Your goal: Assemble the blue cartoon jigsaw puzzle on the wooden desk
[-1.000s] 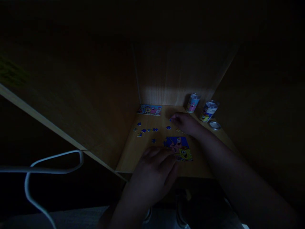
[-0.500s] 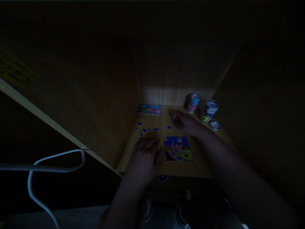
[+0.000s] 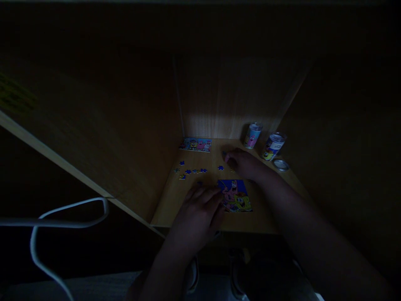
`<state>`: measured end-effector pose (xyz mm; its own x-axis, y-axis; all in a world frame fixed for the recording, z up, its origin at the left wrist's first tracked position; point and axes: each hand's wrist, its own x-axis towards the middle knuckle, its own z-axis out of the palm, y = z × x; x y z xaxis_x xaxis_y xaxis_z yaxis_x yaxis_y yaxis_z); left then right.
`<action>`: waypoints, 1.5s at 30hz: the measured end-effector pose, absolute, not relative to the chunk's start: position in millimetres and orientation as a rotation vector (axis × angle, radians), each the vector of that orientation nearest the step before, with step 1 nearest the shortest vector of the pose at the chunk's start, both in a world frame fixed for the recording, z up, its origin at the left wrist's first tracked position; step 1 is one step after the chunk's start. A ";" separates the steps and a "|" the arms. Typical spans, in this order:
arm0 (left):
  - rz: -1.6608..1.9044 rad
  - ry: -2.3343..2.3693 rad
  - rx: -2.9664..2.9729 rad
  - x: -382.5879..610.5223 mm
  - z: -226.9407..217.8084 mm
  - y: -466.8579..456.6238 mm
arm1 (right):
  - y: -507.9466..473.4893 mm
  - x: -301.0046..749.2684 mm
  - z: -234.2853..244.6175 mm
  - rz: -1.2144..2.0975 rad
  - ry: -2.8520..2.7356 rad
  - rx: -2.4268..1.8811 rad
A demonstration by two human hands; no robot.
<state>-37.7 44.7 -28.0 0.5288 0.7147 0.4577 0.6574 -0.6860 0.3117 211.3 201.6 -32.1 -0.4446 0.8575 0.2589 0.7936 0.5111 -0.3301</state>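
Observation:
A partly assembled jigsaw puzzle with cartoon figures on blue lies near the shelf's front edge. My left hand is open, its fingertips spread over the puzzle's left edge. Beyond the puzzle, my right hand has its fingers closed in a pinch on a small puzzle piece, mostly hidden by the fingers. A blue puzzle piece lies to the left of that hand. Several loose pieces are scattered on the left, and a dark piece shows just past my left fingers.
At the back left lies a cartoon picture strip. Two cartoon-printed cans stand at the back right, with a round lid in front. Wooden side panels enclose the shelf. A white cable hangs at left.
My left hand has moved right, onto the puzzle's left edge, uncovering a dark piece beyond its fingers. My right hand stays about where it was. The view has shifted slightly.

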 end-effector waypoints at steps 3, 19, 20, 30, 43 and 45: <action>0.818 1.157 2.661 -31.9 -27.4 42.9 | 200.0 210.1 -31.9 0.185 -2.329 -1.296; 0.794 1.193 2.602 -33.7 -28.3 44.1 | 188.6 191.7 -25.0 0.859 -2.265 -1.127; 0.792 1.191 2.599 -33.7 -28.0 44.3 | 186.0 190.0 -22.6 0.955 -2.245 -1.100; 0.789 1.203 2.607 -34.1 -27.4 43.8 | 186.3 193.3 -13.0 0.926 -2.166 -1.160; 0.783 1.172 2.595 -36.3 -25.0 42.4 | 199.9 239.3 -8.5 0.489 -2.116 -1.580; 0.779 1.168 2.595 -36.1 -24.6 42.4 | 200.7 235.5 -11.6 0.558 -2.185 -1.529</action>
<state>-36.1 42.4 -24.6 0.5515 0.7401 0.3848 0.6399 -0.6713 0.3740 235.5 200.7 -11.6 -0.3112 0.9445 0.1053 0.7785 0.3169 -0.5418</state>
